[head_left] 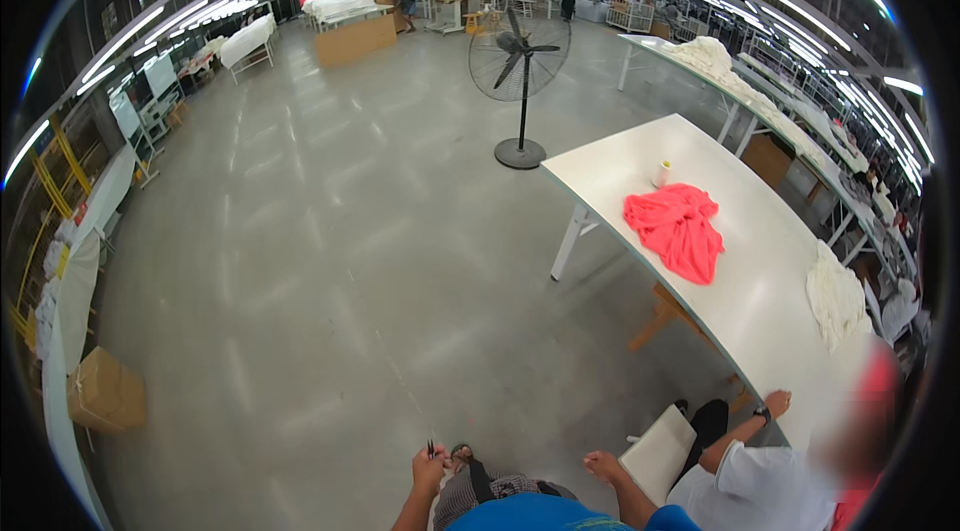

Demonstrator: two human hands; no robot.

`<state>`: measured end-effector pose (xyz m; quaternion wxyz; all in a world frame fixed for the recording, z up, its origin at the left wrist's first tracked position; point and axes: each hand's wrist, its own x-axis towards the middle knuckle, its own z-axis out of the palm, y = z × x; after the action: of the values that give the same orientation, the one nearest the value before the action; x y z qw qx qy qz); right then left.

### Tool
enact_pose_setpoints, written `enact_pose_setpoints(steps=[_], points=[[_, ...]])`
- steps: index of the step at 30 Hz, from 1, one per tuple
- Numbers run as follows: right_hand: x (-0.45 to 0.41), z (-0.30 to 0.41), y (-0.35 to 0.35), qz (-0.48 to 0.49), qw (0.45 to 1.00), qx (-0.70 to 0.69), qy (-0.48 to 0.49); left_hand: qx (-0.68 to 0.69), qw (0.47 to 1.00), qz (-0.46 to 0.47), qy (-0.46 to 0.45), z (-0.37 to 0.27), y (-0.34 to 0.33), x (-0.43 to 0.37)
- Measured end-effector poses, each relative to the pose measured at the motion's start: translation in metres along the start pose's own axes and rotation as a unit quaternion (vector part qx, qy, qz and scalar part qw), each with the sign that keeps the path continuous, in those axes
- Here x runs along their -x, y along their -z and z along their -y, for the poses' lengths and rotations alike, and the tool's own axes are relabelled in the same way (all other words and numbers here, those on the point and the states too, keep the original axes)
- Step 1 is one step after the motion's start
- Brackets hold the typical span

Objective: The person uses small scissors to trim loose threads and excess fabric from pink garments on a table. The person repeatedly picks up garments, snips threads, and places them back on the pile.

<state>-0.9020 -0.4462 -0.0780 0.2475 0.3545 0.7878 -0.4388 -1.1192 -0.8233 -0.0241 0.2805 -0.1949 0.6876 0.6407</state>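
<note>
My left hand (429, 469) is held low before my body, fingers closed around a small black two-pronged tool (431, 448), perhaps thread snips or tweezers. Its tips point up out of the grip. On the other side of my blue shirt (532, 514), my right hand (602, 466) hangs with loosely curled fingers. I see nothing in it, though its palm side is hidden. Close to that hand is a pale flat seat or board (660, 452). Ahead to the right, a bundle of coral-pink fabric (679, 231) lies on a white-topped table (750, 291), next to a thread cone (661, 174).
A person in a white shirt (757, 482) sits at the table's near end, one hand on its edge. Cream fabric (836, 298) lies there too. A black pedestal fan (519, 50) stands past the far corner. A cardboard box (106, 390) is at left on the grey floor (300, 291).
</note>
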Motion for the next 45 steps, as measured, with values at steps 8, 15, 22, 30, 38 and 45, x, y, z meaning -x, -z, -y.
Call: enact_pose_setpoints(steps=[8,15,22,30,38,45], points=[[-0.087,0.101,0.124,-0.256,0.927,-0.252,0.106,-0.067,0.994,0.048,-0.072,-0.166,-0.039,-0.140],[-0.205,0.173,0.270,-0.420,0.872,-0.118,0.220,-0.083,0.992,0.051,-0.085,-0.218,-0.117,-0.210],[-0.316,0.204,0.397,-0.498,0.850,0.039,0.167,-0.095,0.995,0.039,-0.009,-0.241,-0.190,-0.240],[-0.343,0.277,0.421,-0.512,0.855,0.071,0.028,-0.086,0.992,0.089,0.005,-0.308,-0.252,-0.315],[-0.368,0.249,0.441,-0.541,0.836,0.028,-0.086,-0.163,0.959,0.225,-0.059,-0.388,-0.335,-0.452],[-0.380,0.260,0.457,-0.531,0.840,-0.072,-0.080,-0.238,0.930,0.250,-0.122,-0.466,-0.365,-0.533]])
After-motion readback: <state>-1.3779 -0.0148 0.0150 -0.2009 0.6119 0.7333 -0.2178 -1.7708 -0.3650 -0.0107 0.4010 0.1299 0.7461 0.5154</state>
